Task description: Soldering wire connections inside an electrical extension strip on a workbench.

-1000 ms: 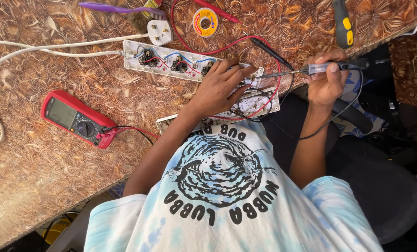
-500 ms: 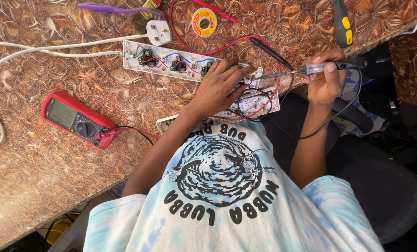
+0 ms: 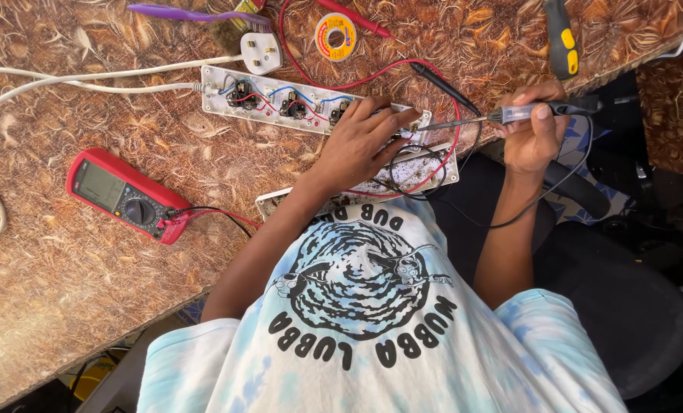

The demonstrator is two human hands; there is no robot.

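Note:
My left hand (image 3: 357, 141) lies fingers spread on the right end of an opened white power strip (image 3: 280, 99), whose red, blue and black inner wires show. My right hand (image 3: 536, 130) grips a soldering iron (image 3: 525, 113) by its handle. The iron lies level, and its metal tip points left and ends just beside my left fingertips at the strip's end. The strip's loose white cover (image 3: 437, 170) lies under tangled red and black leads, just below my left hand.
A red multimeter (image 3: 123, 195) sits at the left, its leads running towards the strip. A solder spool (image 3: 335, 36), white plug (image 3: 261, 52), purple brush (image 3: 181, 14), black probe (image 3: 445, 88) and yellow-black screwdriver (image 3: 562, 42) lie at the back. A black chair (image 3: 624, 306) is at the right.

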